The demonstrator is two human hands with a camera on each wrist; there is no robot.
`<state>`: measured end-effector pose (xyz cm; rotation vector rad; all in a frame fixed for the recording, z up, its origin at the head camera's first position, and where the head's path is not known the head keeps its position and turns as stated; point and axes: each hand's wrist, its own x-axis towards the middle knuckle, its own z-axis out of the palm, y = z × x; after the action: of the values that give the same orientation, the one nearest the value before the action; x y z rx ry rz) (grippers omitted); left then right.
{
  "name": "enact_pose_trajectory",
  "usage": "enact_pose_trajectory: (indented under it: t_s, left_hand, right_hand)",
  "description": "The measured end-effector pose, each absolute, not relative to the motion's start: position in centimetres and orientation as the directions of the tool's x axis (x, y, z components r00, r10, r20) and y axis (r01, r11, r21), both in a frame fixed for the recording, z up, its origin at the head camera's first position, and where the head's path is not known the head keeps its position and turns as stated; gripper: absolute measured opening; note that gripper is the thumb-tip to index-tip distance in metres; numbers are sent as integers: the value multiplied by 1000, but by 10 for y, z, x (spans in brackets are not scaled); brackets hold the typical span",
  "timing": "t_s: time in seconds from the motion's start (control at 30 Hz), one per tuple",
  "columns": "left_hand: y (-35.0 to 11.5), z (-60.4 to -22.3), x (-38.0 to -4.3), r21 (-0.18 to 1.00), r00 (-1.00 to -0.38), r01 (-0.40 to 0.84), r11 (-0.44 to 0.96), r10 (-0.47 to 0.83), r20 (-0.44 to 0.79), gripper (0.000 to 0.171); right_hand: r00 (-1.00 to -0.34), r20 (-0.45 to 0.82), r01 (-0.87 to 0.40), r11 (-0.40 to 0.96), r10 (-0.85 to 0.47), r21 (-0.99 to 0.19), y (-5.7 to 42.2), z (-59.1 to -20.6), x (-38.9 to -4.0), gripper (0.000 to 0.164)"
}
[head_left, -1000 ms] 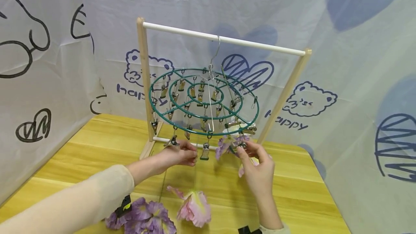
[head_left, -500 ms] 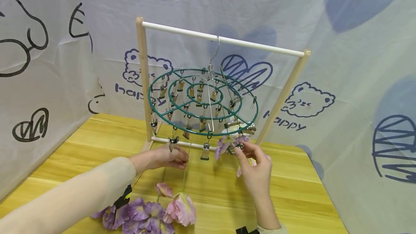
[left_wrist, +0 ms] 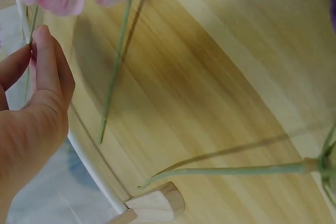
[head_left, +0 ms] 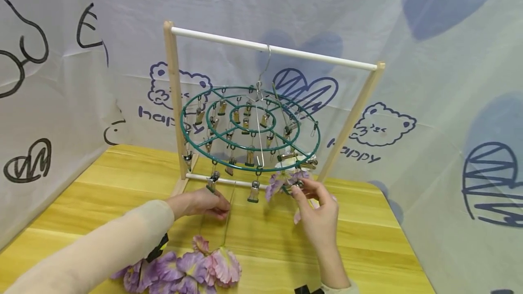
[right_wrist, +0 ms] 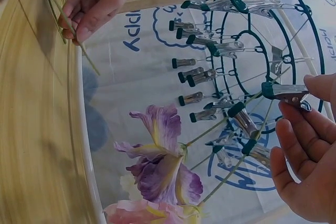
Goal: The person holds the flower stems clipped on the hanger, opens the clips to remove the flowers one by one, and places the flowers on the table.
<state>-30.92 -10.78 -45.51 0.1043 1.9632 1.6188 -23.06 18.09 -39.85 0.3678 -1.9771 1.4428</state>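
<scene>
In the head view my left hand (head_left: 206, 203) pinches the thin green stem of a pink artificial flower (head_left: 224, 267), whose bloom hangs downward. In the left wrist view, that stem (left_wrist: 34, 22) lies between thumb and fingertips. My right hand (head_left: 320, 212) pinches a metal clip with green tips (right_wrist: 286, 93) on the front right of the round green clip hanger (head_left: 233, 166). The clip's mouth looks closed and has nothing in it. Beside that hand, a purple flower (right_wrist: 167, 169) and a pink one (right_wrist: 149, 212) hang by their stems from other clips.
The hanger hooks over the white rod (head_left: 318, 56) of a wooden stand (head_left: 175, 103). Several purple flowers (head_left: 189, 267) lie on the wooden table (head_left: 376, 230) at the front left. More metal clips (head_left: 253, 192) dangle around the hanger. A patterned cloth (head_left: 441, 80) hangs behind.
My left hand has shifted left and slightly down with the pink flower, whose bloom now overlaps the purple ones in view. My right hand stays at the clip.
</scene>
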Motion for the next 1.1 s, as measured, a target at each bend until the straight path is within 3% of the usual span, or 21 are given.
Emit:
enact_pose_trajectory:
  t_s: [0.6, 1.1]
  left_hand:
    - [-104, -471, -314, 871, -827, -351, 344, 322, -460, 10]
    - [-100, -473, -315, 851, -834, -347, 394, 287, -472, 12]
  right_hand:
    - [-744, 654, -574, 369, 137, -731, 182, -399, -231, 20]
    - [-738, 661, -579, 375, 134, -724, 182, -400, -231, 21]
